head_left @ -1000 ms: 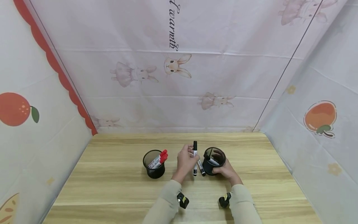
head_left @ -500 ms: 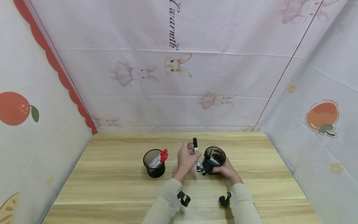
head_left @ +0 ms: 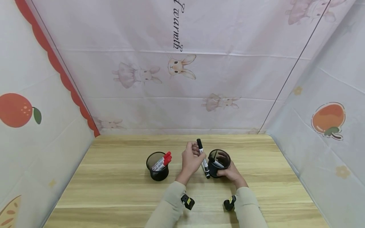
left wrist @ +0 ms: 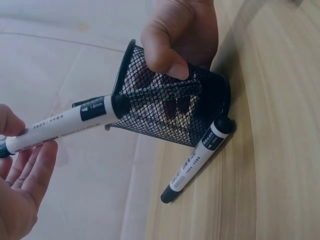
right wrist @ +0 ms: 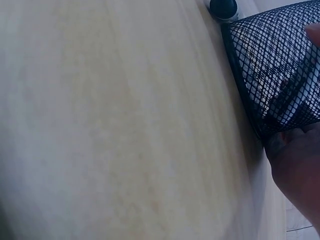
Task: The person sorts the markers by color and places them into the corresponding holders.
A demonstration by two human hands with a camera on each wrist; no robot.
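Note:
My left hand [head_left: 191,161] pinches a white marker with a black cap [left wrist: 65,125] between thumb and fingers. It slants, cap end up, and its lower end overlaps the rim of a black mesh pen cup [left wrist: 165,107] in the left wrist view. With thumb and fingers around that cup's side, my right hand [head_left: 232,173] holds it upright on the table. Inside the cup leans a black-and-white marker [head_left: 218,164]. A second black-capped marker [left wrist: 195,160] lies on the table against the cup's base, partly covered by the held one in the head view.
Another black mesh pen cup [head_left: 159,175] stands to the left of my left hand, with red-capped markers [head_left: 167,159] leaning in it. The wooden table [head_left: 114,190] meets printed cloth walls [head_left: 159,117] at the back and sides.
The marker in my left hand has risen and tilted, its lower end swinging right toward the cup. My right hand and the cup it holds stay in place.

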